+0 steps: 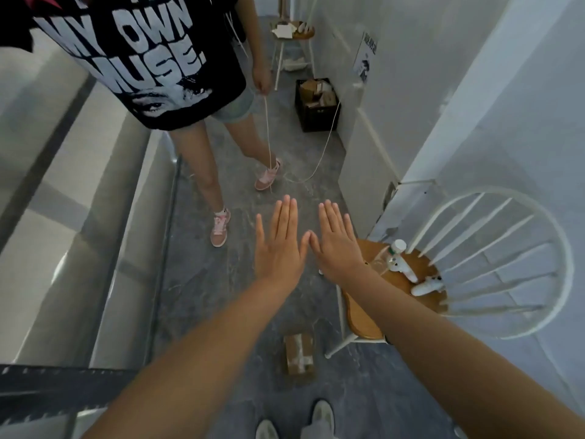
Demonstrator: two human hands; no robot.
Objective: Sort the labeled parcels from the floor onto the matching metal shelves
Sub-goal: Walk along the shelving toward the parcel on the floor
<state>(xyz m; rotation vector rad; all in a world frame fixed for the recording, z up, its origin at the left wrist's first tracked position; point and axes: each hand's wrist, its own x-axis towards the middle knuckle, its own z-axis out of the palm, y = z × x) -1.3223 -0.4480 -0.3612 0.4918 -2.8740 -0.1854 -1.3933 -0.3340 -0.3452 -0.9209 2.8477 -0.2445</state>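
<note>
Head view showed both hands held out flat over the floor, palms down and holding nothing. The left hand and the right hand had straight, spread fingers, with the thumb tips touching between them. Below the forearms, nearer the wearer's shoes, one brown taped parcel lay on the grey floor. It sat just beside the leg of a white chair, whose wooden seat carried a bottle and white handheld devices. Farther off, a second person in a black printed T-shirt stood holding a white cord. Beyond them a black crate against the wall held more cardboard pieces. A dark slotted rail at the lower left looked like part of a metal shelf, though blur left that unsure. By my judgement sorting had not begun: no parcel was in hand and none showed on a shelf.
</note>
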